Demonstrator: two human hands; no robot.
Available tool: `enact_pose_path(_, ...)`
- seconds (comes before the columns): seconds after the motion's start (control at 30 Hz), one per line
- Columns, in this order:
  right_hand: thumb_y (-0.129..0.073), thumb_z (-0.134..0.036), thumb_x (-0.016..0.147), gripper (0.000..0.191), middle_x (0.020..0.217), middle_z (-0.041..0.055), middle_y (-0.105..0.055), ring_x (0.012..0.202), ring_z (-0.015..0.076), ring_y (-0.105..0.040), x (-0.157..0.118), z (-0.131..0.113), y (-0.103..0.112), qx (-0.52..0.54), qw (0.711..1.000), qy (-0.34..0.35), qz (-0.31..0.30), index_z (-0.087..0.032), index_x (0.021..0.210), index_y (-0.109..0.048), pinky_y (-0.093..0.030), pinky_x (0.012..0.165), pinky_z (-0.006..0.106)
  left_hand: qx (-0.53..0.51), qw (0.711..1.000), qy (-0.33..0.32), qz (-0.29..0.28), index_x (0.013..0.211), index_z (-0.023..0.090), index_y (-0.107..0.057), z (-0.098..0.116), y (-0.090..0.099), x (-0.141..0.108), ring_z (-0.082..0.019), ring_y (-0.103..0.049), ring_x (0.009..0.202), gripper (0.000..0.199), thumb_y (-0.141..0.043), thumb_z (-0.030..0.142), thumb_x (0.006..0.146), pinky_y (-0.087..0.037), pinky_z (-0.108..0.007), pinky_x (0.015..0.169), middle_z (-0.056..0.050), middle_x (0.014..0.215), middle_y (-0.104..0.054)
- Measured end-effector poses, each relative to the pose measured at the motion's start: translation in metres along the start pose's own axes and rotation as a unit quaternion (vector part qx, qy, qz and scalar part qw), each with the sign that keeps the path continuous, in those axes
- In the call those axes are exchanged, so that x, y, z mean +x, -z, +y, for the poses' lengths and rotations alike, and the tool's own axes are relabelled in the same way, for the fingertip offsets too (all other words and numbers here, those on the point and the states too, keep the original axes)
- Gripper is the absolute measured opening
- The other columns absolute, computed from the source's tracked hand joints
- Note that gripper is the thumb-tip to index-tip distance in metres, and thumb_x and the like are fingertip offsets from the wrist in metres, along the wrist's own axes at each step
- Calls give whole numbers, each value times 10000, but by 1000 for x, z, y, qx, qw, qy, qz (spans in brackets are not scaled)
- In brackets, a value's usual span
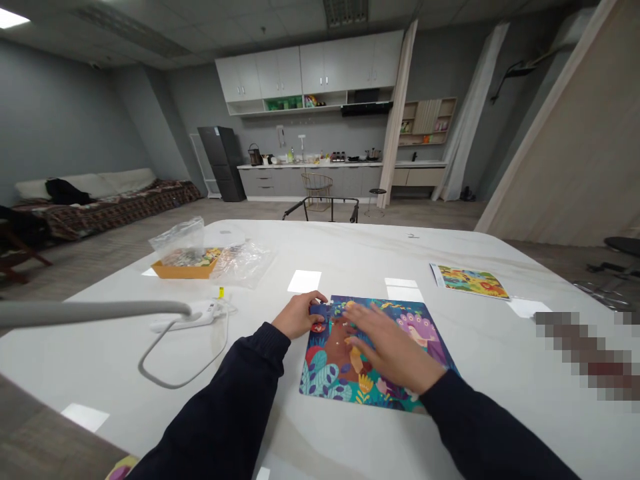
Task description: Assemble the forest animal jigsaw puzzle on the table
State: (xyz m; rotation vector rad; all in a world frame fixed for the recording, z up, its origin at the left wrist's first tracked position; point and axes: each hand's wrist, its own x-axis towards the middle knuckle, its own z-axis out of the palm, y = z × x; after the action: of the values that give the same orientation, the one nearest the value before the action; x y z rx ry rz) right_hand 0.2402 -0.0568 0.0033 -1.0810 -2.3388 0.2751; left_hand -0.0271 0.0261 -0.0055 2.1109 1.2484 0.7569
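A colourful jigsaw puzzle (333, 387) lies flat on the white table, showing a brown animal, leaves, flowers and a purple fan-tailed figure. At its far left corner, my left hand (296, 316) pinches a dark blue puzzle piece (319, 309) between thumb and fingers, right against the picture's edge. My right hand (393, 347) stretches over the middle of the puzzle, fingers extended and slightly blurred, covering part of the picture. Whether its palm presses on the surface I cannot tell.
Left on the white table (200, 413) are an orange box (183, 270) of pieces, clear plastic wrap (245, 263) and a white power strip (193, 319) with a looping cable. A picture sheet (473, 283) lies at right. Beyond the far edge stands a black-framed chair (331, 199).
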Motion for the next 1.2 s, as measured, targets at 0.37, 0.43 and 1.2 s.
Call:
enact_pose_path(0.37,-540,-382,1008,578,1555,128,-512,1452,316,-465,9,-24,-53,9,999,-3,-30,-219,1554,-442,-358,1224,580,-61,998,33,12,1027,186,-712,5,-2,1,-182,-694,745,303,-740,113,734,-544,-286,692,-36,852,-734)
enact_pose_path(0.43,-536,-372,1011,572,1556,126,-511,1459,313,-455,9,-25,-53,12,999,-2,-30,-222,1554,-440,-350,1229,579,-83,996,39,1,1079,168,-693,3,1,1,-180,-702,754,318,-728,145,764,-552,-283,687,-54,883,-733)
enact_pose_path(1.2,-606,-369,973,509,1516,139,-554,1456,308,-459,15,-34,-43,-14,996,-57,-60,-129,1422,-606,-333,1242,525,0,992,45,-117,1190,218,-640,22,17,-18,-150,-633,768,616,-830,103,615,-502,-267,691,-4,960,-652)
